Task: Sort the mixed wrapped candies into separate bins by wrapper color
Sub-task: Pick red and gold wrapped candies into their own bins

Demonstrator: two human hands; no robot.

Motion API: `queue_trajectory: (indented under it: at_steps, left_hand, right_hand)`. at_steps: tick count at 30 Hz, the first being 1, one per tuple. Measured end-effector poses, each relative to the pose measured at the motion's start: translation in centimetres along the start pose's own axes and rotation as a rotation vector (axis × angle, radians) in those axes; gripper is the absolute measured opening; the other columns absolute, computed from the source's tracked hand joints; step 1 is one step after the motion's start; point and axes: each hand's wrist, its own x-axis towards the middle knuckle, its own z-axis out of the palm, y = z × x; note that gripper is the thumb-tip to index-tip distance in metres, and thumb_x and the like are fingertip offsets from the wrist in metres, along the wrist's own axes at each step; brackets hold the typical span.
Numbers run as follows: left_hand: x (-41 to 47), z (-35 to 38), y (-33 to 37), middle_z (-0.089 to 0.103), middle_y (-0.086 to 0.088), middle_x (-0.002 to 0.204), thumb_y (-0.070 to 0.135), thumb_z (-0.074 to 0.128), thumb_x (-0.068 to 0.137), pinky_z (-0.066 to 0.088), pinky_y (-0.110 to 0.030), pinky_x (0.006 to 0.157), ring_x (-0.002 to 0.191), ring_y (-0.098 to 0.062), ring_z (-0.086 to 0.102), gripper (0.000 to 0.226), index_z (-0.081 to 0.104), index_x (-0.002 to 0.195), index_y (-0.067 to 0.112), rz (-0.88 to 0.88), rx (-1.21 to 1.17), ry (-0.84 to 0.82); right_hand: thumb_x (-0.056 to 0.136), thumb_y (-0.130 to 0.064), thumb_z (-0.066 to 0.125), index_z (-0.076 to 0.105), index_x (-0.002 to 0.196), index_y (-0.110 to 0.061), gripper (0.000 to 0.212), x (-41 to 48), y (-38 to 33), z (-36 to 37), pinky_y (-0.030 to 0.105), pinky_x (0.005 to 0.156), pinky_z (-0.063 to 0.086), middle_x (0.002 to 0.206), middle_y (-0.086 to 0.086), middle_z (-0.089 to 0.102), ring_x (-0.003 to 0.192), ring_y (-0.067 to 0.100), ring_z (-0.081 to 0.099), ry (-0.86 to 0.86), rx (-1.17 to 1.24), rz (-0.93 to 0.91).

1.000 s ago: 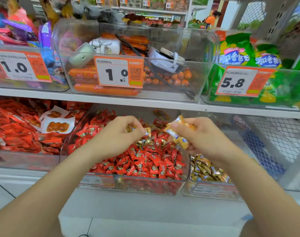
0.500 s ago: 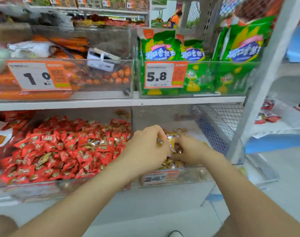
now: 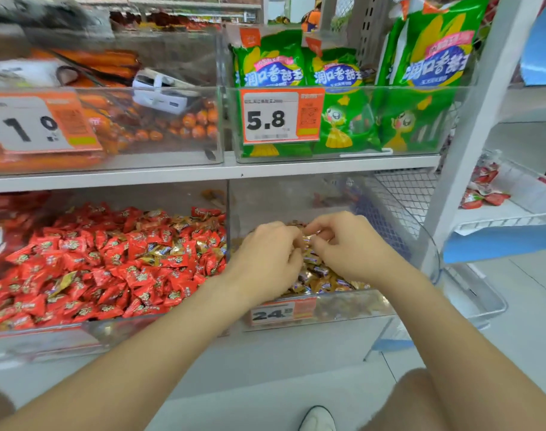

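Two clear bins sit side by side on the lower shelf. The left bin (image 3: 44, 335) is heaped with red-wrapped candies (image 3: 109, 269), and a few gold-wrapped ones (image 3: 159, 251) lie mixed among them. The right bin (image 3: 352, 309) holds gold-wrapped candies (image 3: 323, 276). Both my hands are inside the right bin, just above the gold pile. My left hand (image 3: 267, 259) has its fingers curled downward, and what is under them is hidden. My right hand (image 3: 346, 244) pinches a gold candy (image 3: 307, 239) at its fingertips, close to my left fingers.
The shelf above carries a bin of orange sausages (image 3: 184, 126) with a 1.0 tag and a bin of green snack bags (image 3: 343, 119) tagged 5.8. A white shelf post (image 3: 470, 144) stands right of the gold bin, and beyond it a wire shelf holds red packets (image 3: 483, 197).
My view swung right. Both hands, which held gold candies over the red bin, moved right and down into the gold bin, and now sit close together above its pile.
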Motion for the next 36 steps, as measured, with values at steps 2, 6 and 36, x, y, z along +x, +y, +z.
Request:
queue_trajectory:
  at_steps: [2,6,36]
  left_hand:
    - [-3.6,-3.0,-0.5,0.058,0.009,0.084,0.033,0.053,0.093,0.052,-0.04,0.074,0.085,-0.018,0.061,0.015,0.067,0.093,0.029,0.075,0.045,0.174]
    - [-9.1,-8.9,-5.2,0.056,0.009,0.067,0.041,0.057,0.09,0.048,-0.038,0.065,0.071,-0.02,0.058,0.019,0.056,0.076,0.027,-0.128,0.224,0.271]
    - [-14.3,-14.9,-20.1,0.039,0.003,0.161,0.039,0.084,0.085,0.046,-0.034,0.105,0.133,-0.022,0.052,0.093,0.029,0.16,0.033,-0.616,-0.008,-0.423]
  right_hand:
    - [0.096,-0.023,0.062,0.078,0.106,-0.032,0.021,-0.2,-2.8,0.9,0.031,0.081,0.059,0.081,-0.011,0.074,0.081,0.005,0.07,0.01,0.041,-0.07]
    - [0.096,-0.018,0.064,0.079,0.099,-0.029,0.019,-1.2,-9.9,3.2,0.014,0.069,0.049,0.076,-0.015,0.074,0.07,0.0,0.069,-0.034,0.193,-0.297]
    - [0.106,-0.046,0.04,0.051,0.133,-0.037,0.03,7.3,-18.4,14.1,0.048,0.101,0.038,0.122,0.002,0.06,0.119,0.035,0.057,-0.193,-0.541,-0.554]
